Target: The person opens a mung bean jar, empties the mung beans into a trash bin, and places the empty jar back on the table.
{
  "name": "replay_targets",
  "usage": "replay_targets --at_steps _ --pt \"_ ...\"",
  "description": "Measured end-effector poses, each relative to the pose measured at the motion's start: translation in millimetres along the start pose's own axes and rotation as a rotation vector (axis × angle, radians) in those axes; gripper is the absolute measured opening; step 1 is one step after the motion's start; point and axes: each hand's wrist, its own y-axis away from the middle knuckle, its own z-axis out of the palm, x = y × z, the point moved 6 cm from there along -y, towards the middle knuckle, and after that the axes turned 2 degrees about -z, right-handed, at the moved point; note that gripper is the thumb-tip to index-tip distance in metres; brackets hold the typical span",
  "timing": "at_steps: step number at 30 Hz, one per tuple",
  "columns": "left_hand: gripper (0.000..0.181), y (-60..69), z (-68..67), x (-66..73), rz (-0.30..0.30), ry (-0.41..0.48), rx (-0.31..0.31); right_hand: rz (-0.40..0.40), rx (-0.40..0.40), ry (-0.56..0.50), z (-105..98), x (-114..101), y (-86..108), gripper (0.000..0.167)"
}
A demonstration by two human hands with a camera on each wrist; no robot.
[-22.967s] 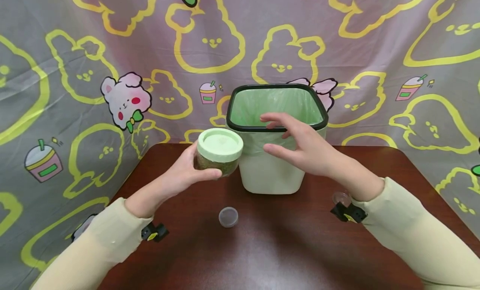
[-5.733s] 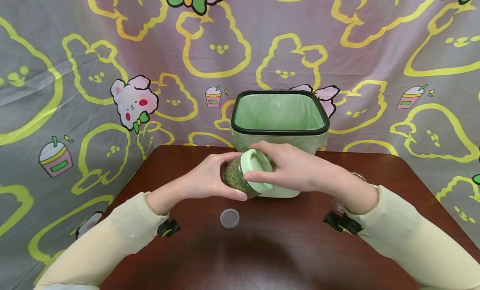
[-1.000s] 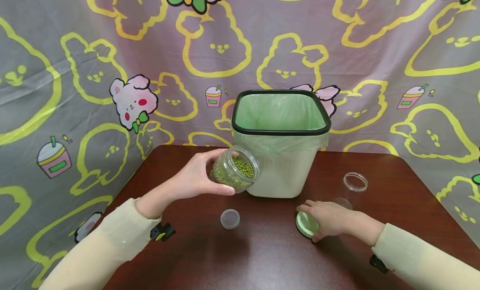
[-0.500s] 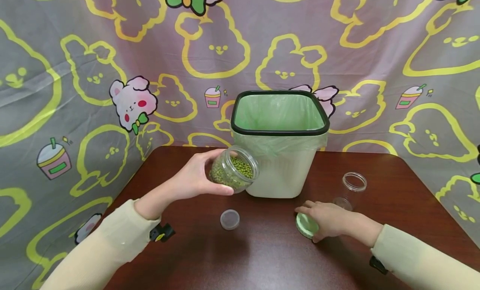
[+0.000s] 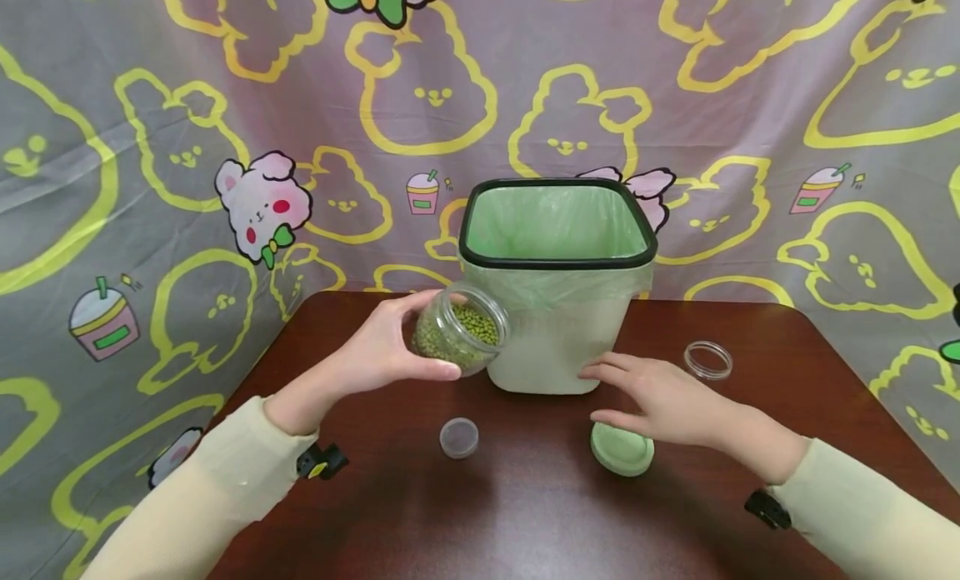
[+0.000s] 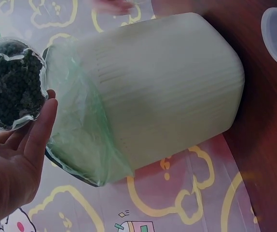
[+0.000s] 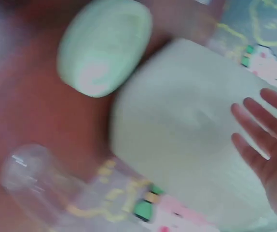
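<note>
My left hand (image 5: 382, 344) grips a clear jar (image 5: 444, 334) of green beans around its side. The jar has no lid on and tilts with its mouth toward the right, above the table. In the left wrist view the jar's bottom (image 6: 14, 84) shows dark beans through it. My right hand (image 5: 667, 394) is in the air with its fingers spread, holding nothing. Just below it the pale green lid (image 5: 624, 449) lies on the table; the lid (image 7: 104, 48) is blurred in the right wrist view.
A pale bin (image 5: 551, 347) with a black rim and green liner stands behind the hands. A small clear lid (image 5: 459, 438) lies on the table (image 5: 525, 513) at front centre. An open clear container (image 5: 708, 361) stands at right, partly hidden by my right hand.
My right hand has let go of the green lid on the table and risen off it, its fingers now spread. The left hand with the jar has barely moved.
</note>
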Motion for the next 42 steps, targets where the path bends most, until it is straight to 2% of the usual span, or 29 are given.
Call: replay_targets --at_steps 4,8,12,14,16,21,25,28,31,42 --pt "0.066 -0.7 -1.8 -0.4 -0.001 -0.009 0.01 -0.127 0.211 0.003 -49 -13 -17.1 0.038" --pt "0.065 -1.0 -2.5 0.2 0.004 -0.002 0.013 -0.191 0.37 0.033 -94 -19 -31.8 0.042" --pt "0.065 -1.1 -2.7 1.0 0.0 0.002 0.012 -0.16 0.488 0.104 -124 -11 -42.8 0.047" --pt "0.066 -0.9 -3.0 1.1 -0.006 -0.001 0.013 -0.107 0.51 0.149 -132 -3 -48.1 0.051" --pt "0.066 -0.6 -3.2 1.0 -0.012 -0.003 0.014 -0.053 0.507 0.183 -137 6 -53.4 0.05" --pt "0.067 -0.6 -3.2 0.4 -0.018 -0.012 0.014 0.097 0.378 0.256 -130 31 -63.5 0.039" --pt "0.067 -0.9 -3.0 0.1 -0.016 -0.019 0.012 0.244 0.251 0.267 -118 50 -65.0 0.044" --pt "0.067 -0.6 -2.9 -0.4 -0.017 -0.022 0.011 0.32 0.192 0.243 -111 61 -62.4 0.047" --pt "0.067 -0.3 -3.4 -1.2 -0.022 -0.02 0.011 0.352 0.16 0.23 -107 66 -59.6 0.051" --pt "0.066 1.0 -4.5 -0.9 -0.016 -0.018 0.016 0.36 0.146 0.294 -97 64 -59.8 0.07"
